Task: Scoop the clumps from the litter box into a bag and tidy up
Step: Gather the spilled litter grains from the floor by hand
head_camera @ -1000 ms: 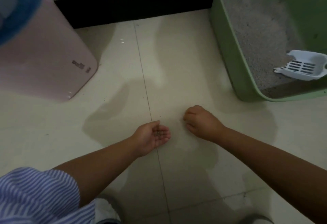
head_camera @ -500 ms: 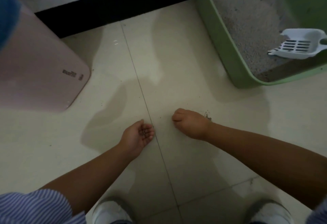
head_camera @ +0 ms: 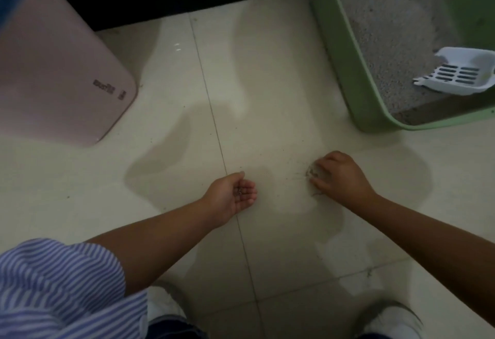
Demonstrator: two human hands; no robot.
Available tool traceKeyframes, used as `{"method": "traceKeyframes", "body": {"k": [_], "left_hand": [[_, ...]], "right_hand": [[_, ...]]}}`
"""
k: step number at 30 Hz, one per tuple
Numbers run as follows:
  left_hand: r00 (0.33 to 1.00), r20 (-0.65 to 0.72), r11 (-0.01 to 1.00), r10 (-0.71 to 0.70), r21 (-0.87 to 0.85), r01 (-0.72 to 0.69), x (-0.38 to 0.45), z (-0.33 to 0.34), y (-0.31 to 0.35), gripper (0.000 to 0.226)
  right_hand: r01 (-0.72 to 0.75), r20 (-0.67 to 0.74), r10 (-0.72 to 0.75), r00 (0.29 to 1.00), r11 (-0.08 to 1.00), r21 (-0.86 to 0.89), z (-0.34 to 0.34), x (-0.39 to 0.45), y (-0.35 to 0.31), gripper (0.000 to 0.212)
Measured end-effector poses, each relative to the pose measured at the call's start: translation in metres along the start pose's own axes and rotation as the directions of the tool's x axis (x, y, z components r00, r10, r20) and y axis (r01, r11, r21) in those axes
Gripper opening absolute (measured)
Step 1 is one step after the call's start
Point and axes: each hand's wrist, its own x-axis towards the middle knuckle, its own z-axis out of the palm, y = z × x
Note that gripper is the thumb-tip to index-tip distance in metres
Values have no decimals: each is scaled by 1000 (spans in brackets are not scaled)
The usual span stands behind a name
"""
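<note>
— That pale tiled floor [head_camera: 267, 70] looks glossy; it catches the light near the far edge.
— And the green plastic litter box [head_camera: 345, 65]?
— Smooth, matt walls, with coarse grey granular litter [head_camera: 396, 30] inside. The white slotted plastic scoop [head_camera: 460, 74] has a slight sheen.
— The sleeve?
— Blue-and-white striped cloth sleeve [head_camera: 53, 285], soft weave.

We have just one camera, and it sits on the person's head. It looks forward and down at the tiled floor [head_camera: 267, 70] from up high. Both arms reach out from the bottom edge, and shoes [head_camera: 393, 320] show right below. The green litter box [head_camera: 345, 70] gets cut off at the top right corner.
</note>
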Motion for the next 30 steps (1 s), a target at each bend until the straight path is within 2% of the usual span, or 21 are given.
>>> {"method": "traceKeyframes", "body": {"k": [3,7,10,13,17,19,21,25,28,30], "left_hand": [[999,30,1000,-15,10,15,0,5,-2,40],[999,43,1000,-25,7,25,-1,8,-2,40],[998,40,999,-37,17,37,-1,9,0,40],[999,35,999,-40,12,40,0,7,-1,40],[998,42,999,-49,2,49,2,5,-3,40],[998,45,999,-48,0,48,2,5,-3,40],[997,52,999,-49,1,49,3,5,-4,40],[997,63,998,-55,-7,55,3,8,-2,40],[996,67,998,-51,-23,53,4,9,0,39],[996,72,998,-52,-39,55,4,9,0,39]], "right_hand": [[26,43,-25,999,999,-22,10,-6,-10,23],[25,-19,-25,1000,999,-29,16,1,-12,11],[101,-40,-104,994,993,-62,16,5,-10,3],[140,51,-137,989,989,-53,15,9,-8,13],[125,177,-116,977,991,-40,6,10,-1,4],[185,226,-172,959,982,-37,3,11,2,3],[241,242,-226,944,970,-38,2,11,4,5],[262,313,-216,925,958,-115,-2,19,3,7],[339,375,-256,891,924,-178,-4,19,0,29],[363,374,-278,885,915,-178,-4,19,1,34]]}}
